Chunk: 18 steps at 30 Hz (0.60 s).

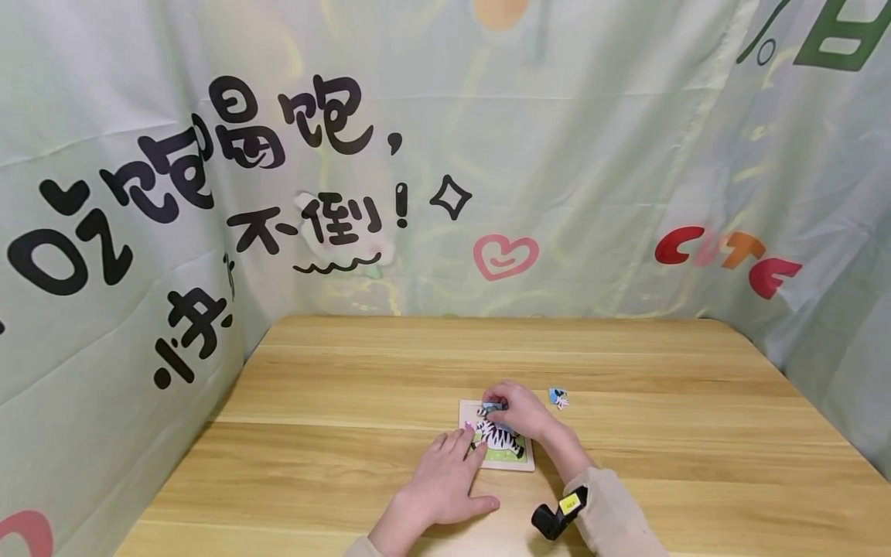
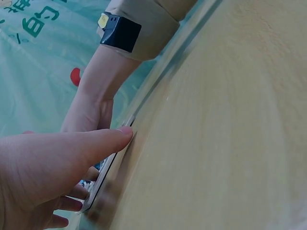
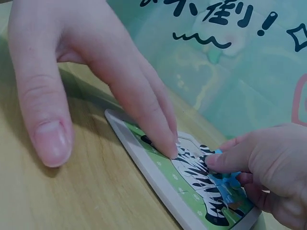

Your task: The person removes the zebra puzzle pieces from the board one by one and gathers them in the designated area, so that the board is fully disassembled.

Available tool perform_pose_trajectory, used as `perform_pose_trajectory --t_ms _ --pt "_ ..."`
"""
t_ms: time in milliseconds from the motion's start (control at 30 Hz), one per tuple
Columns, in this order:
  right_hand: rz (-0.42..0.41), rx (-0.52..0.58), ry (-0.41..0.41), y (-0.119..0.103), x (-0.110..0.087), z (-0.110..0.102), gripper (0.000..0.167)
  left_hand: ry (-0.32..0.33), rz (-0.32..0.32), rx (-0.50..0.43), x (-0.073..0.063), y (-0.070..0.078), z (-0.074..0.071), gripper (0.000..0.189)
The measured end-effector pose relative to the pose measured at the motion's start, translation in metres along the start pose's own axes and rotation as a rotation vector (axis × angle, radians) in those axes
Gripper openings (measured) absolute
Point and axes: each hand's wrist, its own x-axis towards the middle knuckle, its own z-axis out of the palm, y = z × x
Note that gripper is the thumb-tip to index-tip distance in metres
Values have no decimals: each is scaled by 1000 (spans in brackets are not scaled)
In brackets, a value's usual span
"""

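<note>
A small square jigsaw board [image 1: 508,466] with a zebra picture [image 3: 196,172] lies on the table. My left hand [image 1: 448,480] rests at its left side with fingers fairly straight, fingertips touching the picture and the thumb spread apart. At the upper part of the board my right hand [image 1: 522,411] pinches a blue, black-and-white puzzle piece [image 3: 205,150] between thumb and fingers; its fingers partly hide that piece. Near the piece, a bare pale patch of the board shows in the right wrist view. One loose puzzle piece [image 1: 558,398] lies beyond the board to the right.
The wooden table [image 1: 334,387] extends around the board on every side. Printed cloth [image 1: 592,170] hangs behind and beside it. A black wrist camera [image 1: 557,514] sits on the right sleeve, close above the tabletop.
</note>
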Motion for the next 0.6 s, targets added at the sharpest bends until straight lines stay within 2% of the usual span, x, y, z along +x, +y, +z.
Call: perform_pose_trajectory --t_ms 600 --pt "-104 72 -34 2 -3 -8 13 11 -7 -22 1 1 0 77"
